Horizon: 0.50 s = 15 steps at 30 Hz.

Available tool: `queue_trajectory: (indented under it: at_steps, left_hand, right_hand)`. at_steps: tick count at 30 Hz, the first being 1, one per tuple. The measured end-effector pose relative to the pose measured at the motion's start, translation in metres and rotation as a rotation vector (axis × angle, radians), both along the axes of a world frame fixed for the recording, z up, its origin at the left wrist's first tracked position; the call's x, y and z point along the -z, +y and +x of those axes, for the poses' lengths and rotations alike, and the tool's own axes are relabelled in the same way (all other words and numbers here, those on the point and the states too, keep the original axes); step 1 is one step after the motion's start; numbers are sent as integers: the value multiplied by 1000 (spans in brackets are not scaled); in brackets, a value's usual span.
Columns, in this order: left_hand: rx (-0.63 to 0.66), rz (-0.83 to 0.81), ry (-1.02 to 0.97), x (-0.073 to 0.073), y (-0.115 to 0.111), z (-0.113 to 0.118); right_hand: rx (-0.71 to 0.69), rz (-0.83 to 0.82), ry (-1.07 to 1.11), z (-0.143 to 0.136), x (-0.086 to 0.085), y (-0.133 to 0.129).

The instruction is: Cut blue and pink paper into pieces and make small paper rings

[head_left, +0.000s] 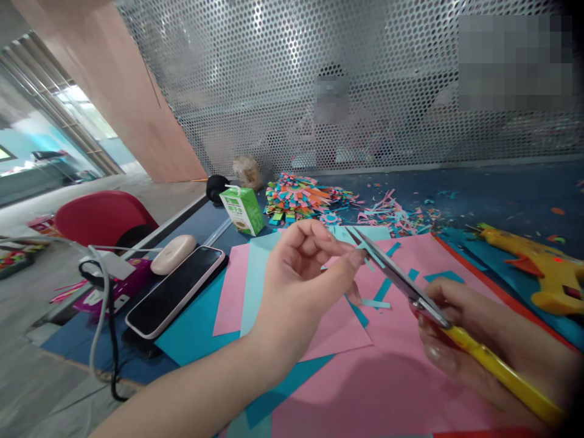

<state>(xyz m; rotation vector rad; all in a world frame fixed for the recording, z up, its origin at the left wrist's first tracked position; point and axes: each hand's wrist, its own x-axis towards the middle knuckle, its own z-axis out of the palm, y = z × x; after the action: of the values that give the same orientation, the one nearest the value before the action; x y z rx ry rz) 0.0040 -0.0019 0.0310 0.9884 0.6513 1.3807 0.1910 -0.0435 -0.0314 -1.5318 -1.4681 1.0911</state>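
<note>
A perforated metal screen (283, 79) is standing across the back of the blue table (493, 188), and sheets of pink paper (365, 377) and teal paper (191, 322) are covering the near part of that table. A red chair (98, 216) is sitting off to the left. At the right edge a yellow glue gun (542, 271) is lying on the table, well apart from a phone (176, 291) lying screen up at the left with a pale oval case (173, 253) just beside it. Behind the sheets a green drink carton (241, 210) is standing near a heap of coloured paper cuttings (296, 198).

The left hand (296, 274) is hovering over the pink paper, thumb and fingers pinched together on a small teal paper strip (367, 248). The right hand (469, 340) is wrapping around the yellow handles of the scissors (401, 277), closed on them, and the blades are lying nearly together (any gap is too fine to judge) with the tips meeting the strip at the left fingertips. More teal offcuts (381, 292) are lying on the pink paper below the blades.
</note>
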Motion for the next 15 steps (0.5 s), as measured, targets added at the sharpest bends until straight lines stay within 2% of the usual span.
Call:
queue_trajectory:
  at_steps: [3, 9, 15]
  left_hand:
    - [9, 9, -21, 0, 0, -1]
    - [17, 1, -23, 0, 0, -1]
    - [3, 1, -11, -1, 0, 0]
  right_hand:
    - [-20, 11, -15, 0, -2, 0]
    - [-54, 28, -79, 6, 8, 1]
    - [-72, 5, -105, 7, 2, 2]
